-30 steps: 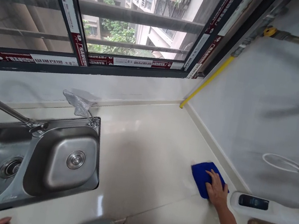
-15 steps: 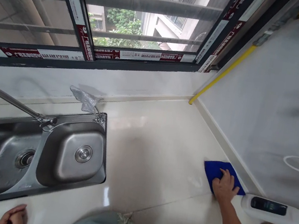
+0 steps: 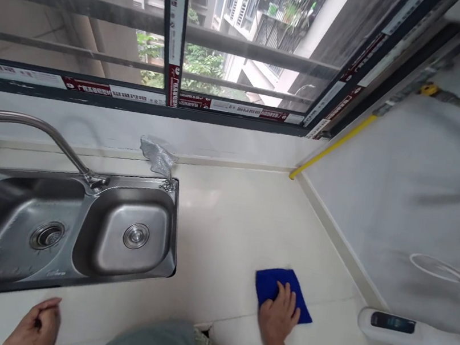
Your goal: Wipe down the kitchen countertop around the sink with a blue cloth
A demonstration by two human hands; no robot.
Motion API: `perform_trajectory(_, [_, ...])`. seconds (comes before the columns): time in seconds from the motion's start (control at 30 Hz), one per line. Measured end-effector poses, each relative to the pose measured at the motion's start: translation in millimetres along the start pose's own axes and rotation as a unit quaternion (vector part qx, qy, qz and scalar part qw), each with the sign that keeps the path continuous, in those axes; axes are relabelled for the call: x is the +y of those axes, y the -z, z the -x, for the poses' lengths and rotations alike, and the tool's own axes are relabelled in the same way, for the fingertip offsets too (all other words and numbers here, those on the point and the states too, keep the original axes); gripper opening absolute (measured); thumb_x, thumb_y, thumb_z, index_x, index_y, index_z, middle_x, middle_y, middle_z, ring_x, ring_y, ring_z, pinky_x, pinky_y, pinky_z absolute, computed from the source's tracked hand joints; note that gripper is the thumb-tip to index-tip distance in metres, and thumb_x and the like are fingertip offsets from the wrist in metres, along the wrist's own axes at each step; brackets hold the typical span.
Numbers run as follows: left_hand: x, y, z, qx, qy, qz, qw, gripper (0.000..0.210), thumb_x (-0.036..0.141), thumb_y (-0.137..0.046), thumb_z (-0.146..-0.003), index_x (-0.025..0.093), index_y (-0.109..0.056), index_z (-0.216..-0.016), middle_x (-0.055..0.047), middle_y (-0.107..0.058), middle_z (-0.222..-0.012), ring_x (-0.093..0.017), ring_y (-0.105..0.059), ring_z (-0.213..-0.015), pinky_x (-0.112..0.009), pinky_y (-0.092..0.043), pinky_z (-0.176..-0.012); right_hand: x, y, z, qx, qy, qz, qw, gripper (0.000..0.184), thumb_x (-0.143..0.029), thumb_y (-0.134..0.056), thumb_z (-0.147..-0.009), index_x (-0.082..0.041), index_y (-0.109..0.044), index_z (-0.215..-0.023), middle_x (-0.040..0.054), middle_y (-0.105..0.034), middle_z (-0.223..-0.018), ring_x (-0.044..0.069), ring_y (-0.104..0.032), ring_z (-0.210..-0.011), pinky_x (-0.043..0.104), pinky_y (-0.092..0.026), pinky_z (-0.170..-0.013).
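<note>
A pale countertop point(image 3: 222, 223) fills mid-frame, steel double sink point(image 3: 81, 222) at left. A blue cloth point(image 3: 268, 285) lies right of lower centre, long axis slanting down rightward, one corner pointing lower right. Right hand point(image 3: 280, 314) on it, fingers slightly apart; uneven pressure could bunch it. Left hand point(image 3: 38, 325), lower left: fingers curled together.

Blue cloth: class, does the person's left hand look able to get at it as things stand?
Probably yes: the left hand looks empty, and no object stands on the counter between it and the blue cloth. The right hand covers only part, leaving the far-left corner free.
</note>
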State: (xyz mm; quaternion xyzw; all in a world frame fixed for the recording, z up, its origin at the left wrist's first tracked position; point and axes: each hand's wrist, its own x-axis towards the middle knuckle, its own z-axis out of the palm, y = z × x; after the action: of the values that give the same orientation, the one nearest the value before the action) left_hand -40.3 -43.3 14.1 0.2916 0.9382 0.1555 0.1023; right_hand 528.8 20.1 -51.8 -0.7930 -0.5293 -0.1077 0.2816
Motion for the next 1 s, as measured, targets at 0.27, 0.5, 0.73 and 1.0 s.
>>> perform_trajectory(0.27, [6.3,8.7,5.5,-0.048,0.049,0.056,0.996,0.038,0.047,-0.042,-0.087,0.029,-0.069,-0.105,-0.001,-0.070,-0.092,-0.016,-0.047,-0.052,-0.029,-0.037,-0.052,-97.0,6.1,86.9,-0.075,0.107,0.017,0.991,0.077,-0.018,-0.033,-0.085,-0.026,-0.010,-0.158,0.0103,-0.032,-0.157,0.038,-0.030,-0.143,0.068,-0.034,-0.104])
perform_trajectory(0.5, [3.3,4.6,13.0,-0.003,0.009,0.049,0.999,0.038,0.043,-0.043,-0.090,0.027,-0.072,-0.109,-0.002,-0.071,-0.085,-0.016,-0.048,-0.054,-0.027,-0.033,-0.052,-88.7,50.1,42.4,-0.178,0.316,-0.012,0.932,0.075,-0.023,-0.044,-0.086,-0.027,-0.020,-0.157,0.0066,-0.033,-0.158,0.033,-0.036,-0.142,0.057,-0.040,-0.107])
perform_trajectory(0.73, [6.5,6.9,16.5,0.003,-0.014,0.051,0.999,0.037,0.037,-0.042,-0.091,0.023,-0.074,-0.105,-0.003,-0.070,-0.082,-0.016,-0.051,-0.059,-0.027,-0.034,-0.056,-98.1,38.9,22.1,-0.259,0.475,-0.061,0.839,0.080,-0.010,-0.039,-0.077,-0.020,-0.024,-0.156,0.0051,-0.030,-0.160,0.025,-0.026,-0.147,0.050,-0.028,-0.119])
perform_trajectory(1.0, [5.2,8.9,16.1,-0.022,-0.004,0.039,0.999,0.038,0.038,-0.040,-0.092,0.023,-0.073,-0.105,-0.004,-0.069,-0.081,-0.017,-0.050,-0.061,-0.028,-0.033,-0.058,-146.9,14.7,47.7,-0.198,0.353,-0.020,0.914,0.080,-0.012,-0.042,-0.080,-0.016,-0.020,-0.156,0.0093,-0.031,-0.159,0.028,-0.024,-0.148,0.052,-0.022,-0.119])
